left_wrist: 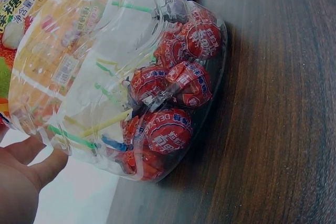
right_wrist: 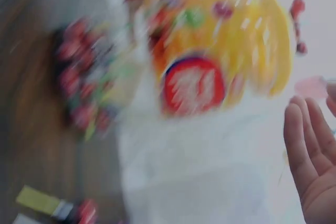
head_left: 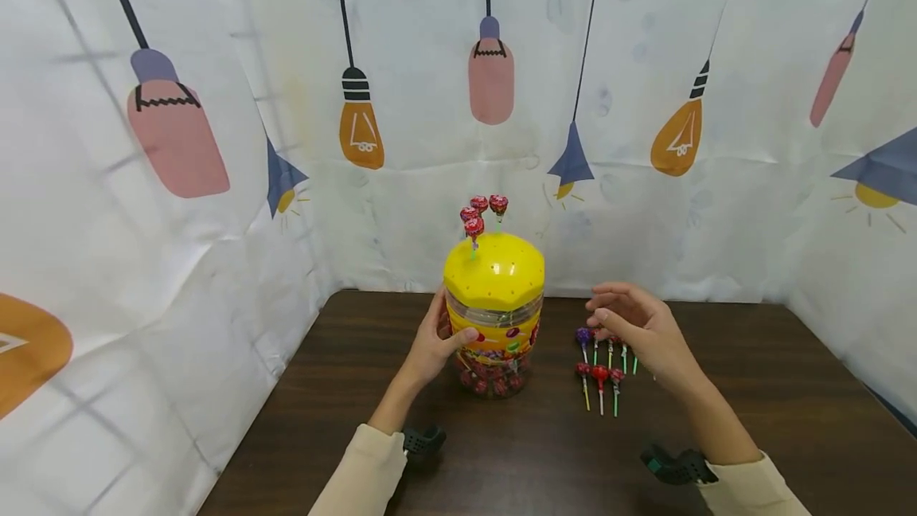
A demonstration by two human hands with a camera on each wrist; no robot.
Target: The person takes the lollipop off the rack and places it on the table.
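A clear plastic candy jar [head_left: 497, 341] with a yellow lid [head_left: 505, 273] stands upright. Several red-wrapped lollipops [head_left: 474, 227] stick up out of the lid, and more lollipops [left_wrist: 170, 129] lie inside at the bottom. My left hand [head_left: 432, 341] holds the jar's left side, thumb across the front of the label. To the right of the jar, my right hand [head_left: 648, 333] hovers over loose lollipops [head_left: 598, 375], partly covering the back ones. Its fingers look relaxed, with nothing seen between them. Motion blurs the right wrist view, where fingers [right_wrist: 300, 145] extend along the right edge.
The jar and loose lollipops are on a dark wooden table [head_left: 516, 460]. The loose lollipops lie in two rough rows. Behind and beside the table hangs a white cloth [head_left: 423, 142] printed with lamps and bulbs.
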